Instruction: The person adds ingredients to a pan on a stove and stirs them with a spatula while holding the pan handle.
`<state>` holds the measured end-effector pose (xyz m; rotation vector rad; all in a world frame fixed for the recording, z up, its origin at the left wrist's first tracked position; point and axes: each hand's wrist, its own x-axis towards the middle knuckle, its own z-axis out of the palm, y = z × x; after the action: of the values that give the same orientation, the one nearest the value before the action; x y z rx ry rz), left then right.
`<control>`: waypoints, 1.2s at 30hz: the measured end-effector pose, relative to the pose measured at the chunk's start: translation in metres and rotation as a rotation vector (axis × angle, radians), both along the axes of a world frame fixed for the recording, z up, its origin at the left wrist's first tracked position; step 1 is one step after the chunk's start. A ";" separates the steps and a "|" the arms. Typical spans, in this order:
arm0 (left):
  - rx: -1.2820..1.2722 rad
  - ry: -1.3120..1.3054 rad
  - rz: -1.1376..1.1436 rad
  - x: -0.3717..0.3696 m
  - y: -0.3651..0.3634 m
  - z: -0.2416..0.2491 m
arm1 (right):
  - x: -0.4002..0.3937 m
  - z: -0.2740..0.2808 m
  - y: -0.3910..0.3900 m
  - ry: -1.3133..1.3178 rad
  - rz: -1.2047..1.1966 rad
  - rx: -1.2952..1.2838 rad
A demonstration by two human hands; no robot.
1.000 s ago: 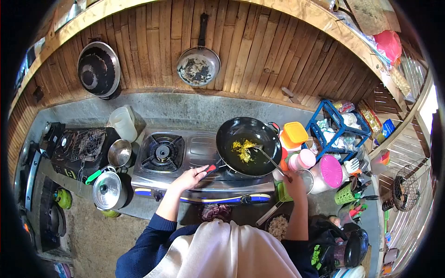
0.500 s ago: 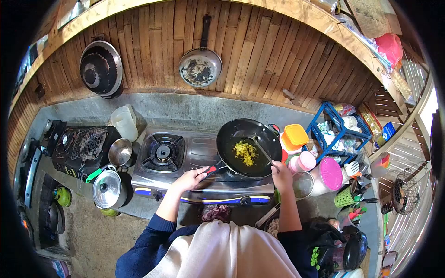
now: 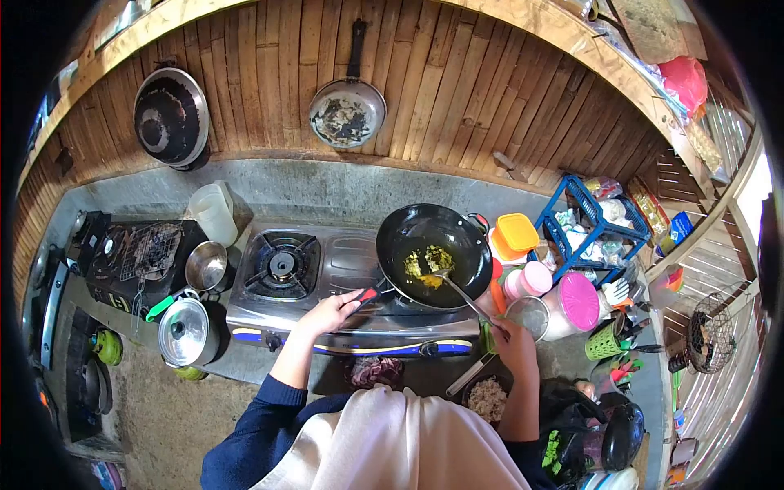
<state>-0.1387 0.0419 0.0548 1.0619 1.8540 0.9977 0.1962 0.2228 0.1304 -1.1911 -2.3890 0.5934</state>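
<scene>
A black wok [image 3: 406, 227] sits on the right burner of the steel gas stove [image 3: 343, 261]. My left hand [image 3: 328, 314] is closed around its red and black handle [image 3: 368, 295]. My right hand [image 3: 512, 343] grips the handle of a metal spatula [image 3: 467, 299], whose blade reaches into the wok and touches the chopped yellow food [image 3: 427, 261]. The food lies in the middle of the wok, split into clumps, with oil around it. The left burner [image 3: 282, 264] has nothing on it.
Left of the stove stand a lidded pot [image 3: 184, 328], a small steel pan [image 3: 207, 265] and a plastic jug [image 3: 212, 214]. At right are an orange-lidded tub [image 3: 518, 233], a pink-lidded container [image 3: 578, 299] and a blue rack [image 3: 581, 196]. A bowl of rice [image 3: 487, 398] stands near my right forearm.
My right hand has moved down and right, drawing the spatula toward me. Its blade is now at the lower edge of the yellow food, which has spread apart. My left hand keeps hold of the handle.
</scene>
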 end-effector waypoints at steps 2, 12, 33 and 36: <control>0.000 -0.007 0.003 0.000 0.000 -0.002 | 0.011 0.006 -0.004 -0.015 -0.003 -0.024; -0.014 -0.054 0.005 -0.001 0.000 -0.002 | 0.041 0.051 -0.019 -0.083 -0.050 0.007; 0.019 -0.048 0.011 0.001 -0.001 0.000 | -0.075 -0.048 0.023 0.229 0.045 -0.001; 0.004 -0.058 0.008 0.002 -0.001 0.003 | -0.084 -0.046 0.031 0.204 0.053 0.034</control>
<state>-0.1364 0.0409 0.0581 1.0182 1.8118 1.0265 0.1124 0.2535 0.0848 -1.0044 -2.2547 0.6549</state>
